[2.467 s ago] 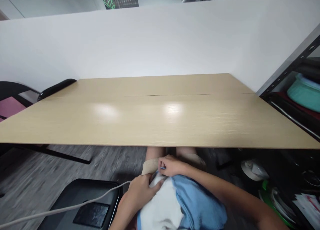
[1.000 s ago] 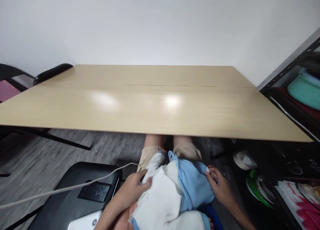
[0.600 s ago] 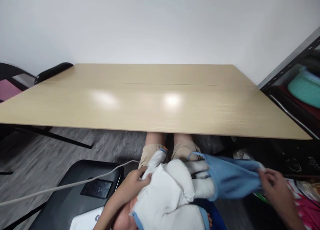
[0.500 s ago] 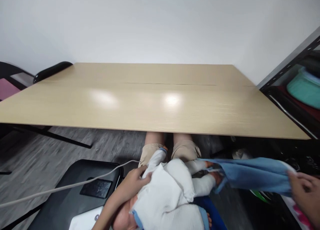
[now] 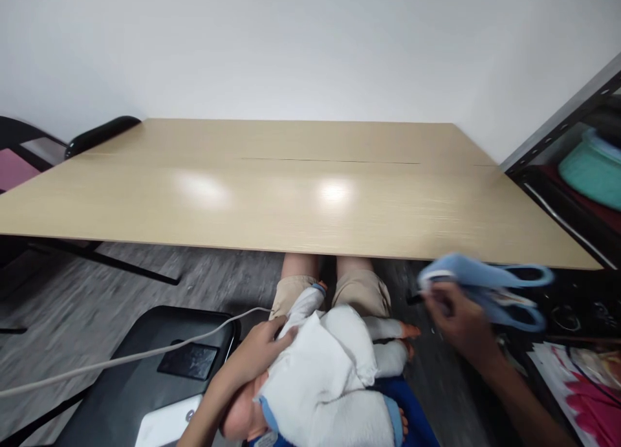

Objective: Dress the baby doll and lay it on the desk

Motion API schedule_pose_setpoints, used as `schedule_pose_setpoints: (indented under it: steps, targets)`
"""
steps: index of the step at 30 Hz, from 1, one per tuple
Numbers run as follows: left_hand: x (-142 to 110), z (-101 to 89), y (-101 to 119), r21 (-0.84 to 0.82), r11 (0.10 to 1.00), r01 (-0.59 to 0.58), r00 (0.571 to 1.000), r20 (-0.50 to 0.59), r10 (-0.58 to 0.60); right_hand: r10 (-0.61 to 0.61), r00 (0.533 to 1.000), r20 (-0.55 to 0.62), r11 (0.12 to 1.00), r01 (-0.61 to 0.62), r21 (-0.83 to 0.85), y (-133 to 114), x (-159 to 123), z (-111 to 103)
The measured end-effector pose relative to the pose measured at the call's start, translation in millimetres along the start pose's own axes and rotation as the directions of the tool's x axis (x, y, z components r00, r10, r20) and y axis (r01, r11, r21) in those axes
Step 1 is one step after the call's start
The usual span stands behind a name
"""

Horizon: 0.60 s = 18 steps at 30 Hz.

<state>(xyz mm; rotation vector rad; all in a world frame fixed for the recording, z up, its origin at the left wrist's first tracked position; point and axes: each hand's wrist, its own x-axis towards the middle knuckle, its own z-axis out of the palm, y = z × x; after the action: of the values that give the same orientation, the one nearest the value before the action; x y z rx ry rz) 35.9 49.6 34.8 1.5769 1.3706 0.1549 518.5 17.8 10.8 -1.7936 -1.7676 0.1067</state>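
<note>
White-clothed doll lies across the person's lap.
Left hand, partly curled, touches its upper body, grip indeterminate; right hand pinches the blue garment, clear of the doll's feet.

Blue garment in right fingers, left fingers on doll

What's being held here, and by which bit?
The right grip holds the small blue garment by the end showing white. The left grip lies on the baby doll; whether it pinches the white clothing can't be told.
</note>
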Motion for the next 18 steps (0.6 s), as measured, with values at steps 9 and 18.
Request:
schedule_pose_setpoints:
  steps: [9,18]
  targets:
    - [-39,-19.5,-68,-0.174,0.938,0.299,0.953,0.111,-0.284,-0.414,0.735,0.537,0.897,0.229,0.378,-108,5,60]
    - [-79,-37.9,-103,-0.417,0.905,0.079,0.970,0.241,0.027,-0.139,0.612,0.779,0.834,-0.351,0.425,-161,-41,16]
